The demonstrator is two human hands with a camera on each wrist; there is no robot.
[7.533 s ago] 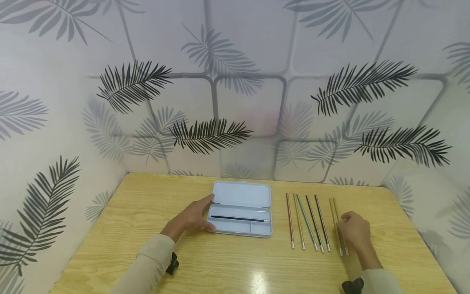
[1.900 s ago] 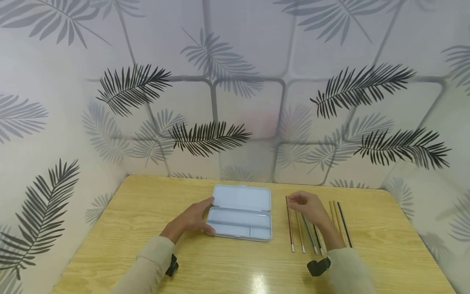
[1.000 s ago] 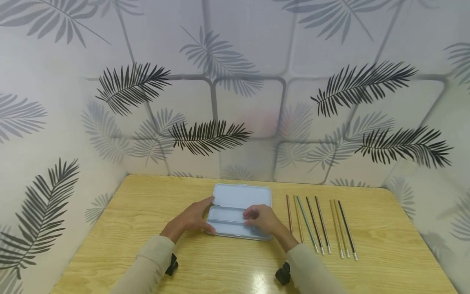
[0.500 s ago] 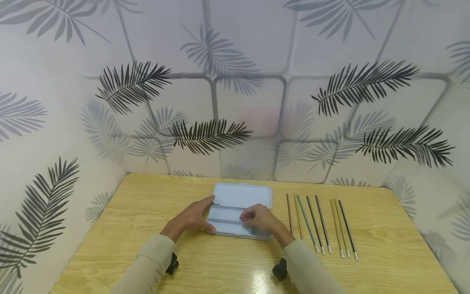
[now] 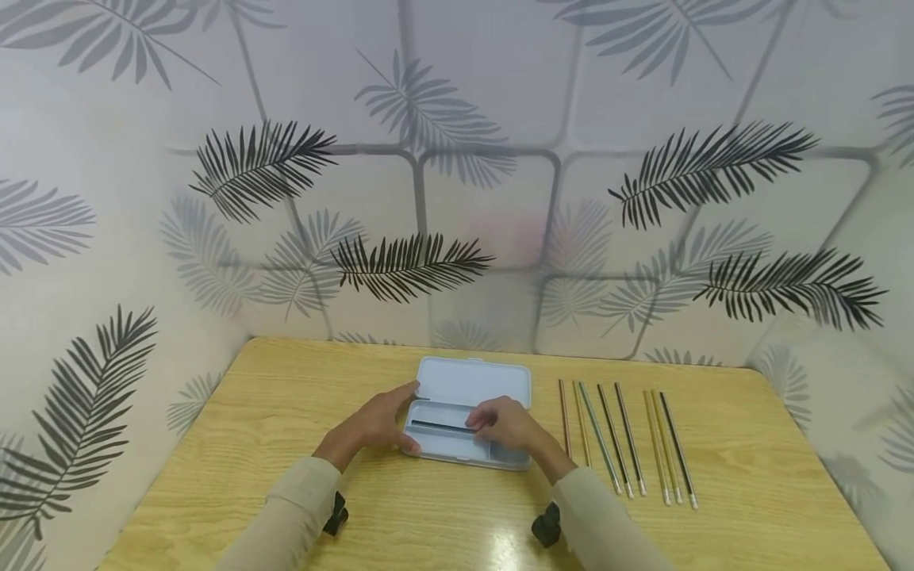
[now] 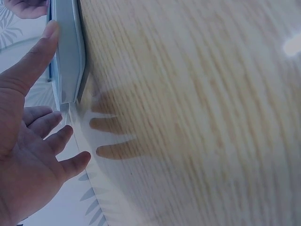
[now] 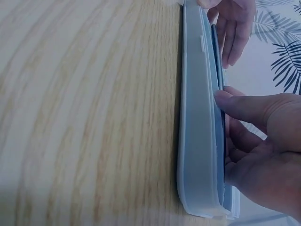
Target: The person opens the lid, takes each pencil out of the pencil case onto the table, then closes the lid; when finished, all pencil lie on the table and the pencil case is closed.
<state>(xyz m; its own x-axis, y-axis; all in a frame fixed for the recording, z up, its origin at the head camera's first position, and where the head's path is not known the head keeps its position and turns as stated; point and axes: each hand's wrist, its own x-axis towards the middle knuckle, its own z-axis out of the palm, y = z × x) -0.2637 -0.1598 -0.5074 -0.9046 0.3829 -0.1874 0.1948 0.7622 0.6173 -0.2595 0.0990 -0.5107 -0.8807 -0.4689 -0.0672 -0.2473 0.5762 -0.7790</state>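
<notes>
A pale blue pencil case (image 5: 450, 450) lies with its lid (image 5: 471, 382) folded back on the wooden table. My left hand (image 5: 373, 422) steadies its left end, thumb at the front corner and fingers spread toward the back; the left wrist view shows the thumb (image 6: 40, 54) on the case's edge. My right hand (image 5: 508, 423) reaches over the case's right half and pinches a dark pencil (image 5: 437, 427) between thumb and fingers. That pencil lies lengthwise along the divider, its right end hidden by the hand. In the right wrist view the pencil (image 7: 220, 66) shows along the case's top.
Right of the case, several pencils stand in a loose row, with a red pencil (image 5: 563, 412) nearest and a green pencil (image 5: 598, 432) among them. Farther right lie two gold pencils and a black pencil (image 5: 678, 448). A leaf-patterned wall (image 5: 457, 198) rises behind the table.
The right hand has come left from the loose pencils into the case, and a dark pencil now shows in its fingers. Earlier a black pencil joined the far-right group. The left hand stays put.
</notes>
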